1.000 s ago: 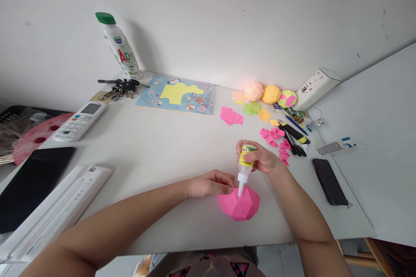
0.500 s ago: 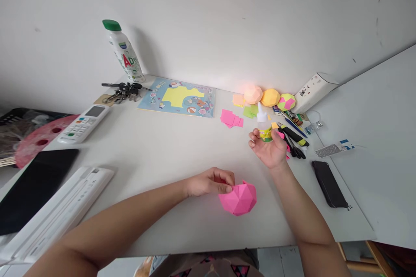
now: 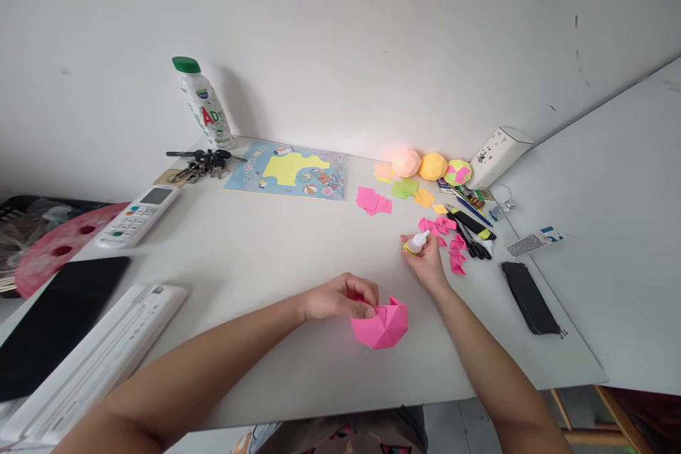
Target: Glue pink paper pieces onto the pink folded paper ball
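My left hand pinches the upper left edge of a pink folded-paper ball, which is faceted and has a gap at its top. To the right, my right hand is closed around a small glue bottle with a white nozzle. The bottle is tilted, its nozzle pointing up and to the right. Just beyond that hand lie loose pink folded paper pieces. A stack of pink paper squares rests farther back.
Three finished paper balls, one of them orange, line the wall. Black scissors, a cutter and a black pouch lie at right. A white bottle, keys, a remote and a dark tablet occupy the left.
My right hand has come down and toward the left, tipping the glue bottle from upright to slanted and uncovering the pink pieces. My left hand keeps its hold on the ball. The view has shifted slightly.
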The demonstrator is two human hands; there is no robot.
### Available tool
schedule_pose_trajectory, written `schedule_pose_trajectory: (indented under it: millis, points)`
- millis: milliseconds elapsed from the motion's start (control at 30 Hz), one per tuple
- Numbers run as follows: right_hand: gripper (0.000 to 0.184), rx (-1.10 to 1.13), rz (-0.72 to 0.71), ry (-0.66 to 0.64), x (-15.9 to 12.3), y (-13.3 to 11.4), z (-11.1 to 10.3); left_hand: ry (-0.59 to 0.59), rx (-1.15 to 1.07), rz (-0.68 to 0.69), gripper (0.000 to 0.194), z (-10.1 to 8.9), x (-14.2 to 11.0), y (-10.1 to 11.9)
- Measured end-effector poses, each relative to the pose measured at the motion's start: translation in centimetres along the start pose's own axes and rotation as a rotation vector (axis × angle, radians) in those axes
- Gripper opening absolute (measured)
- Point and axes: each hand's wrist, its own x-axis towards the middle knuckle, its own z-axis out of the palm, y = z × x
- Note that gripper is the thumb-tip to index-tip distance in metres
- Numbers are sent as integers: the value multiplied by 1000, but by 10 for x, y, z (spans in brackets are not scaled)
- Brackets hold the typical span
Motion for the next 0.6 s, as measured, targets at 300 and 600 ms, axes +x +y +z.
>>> schedule_pose_trajectory:
  millis: [300,600]
  points:
    - [20,-604,22,-121,-39,-60,-46,-41,102,9,18,2,-2,0]
    - [20,-209,-89,-907,-73,-81,-11,-57,239,21,15,8,-6,4]
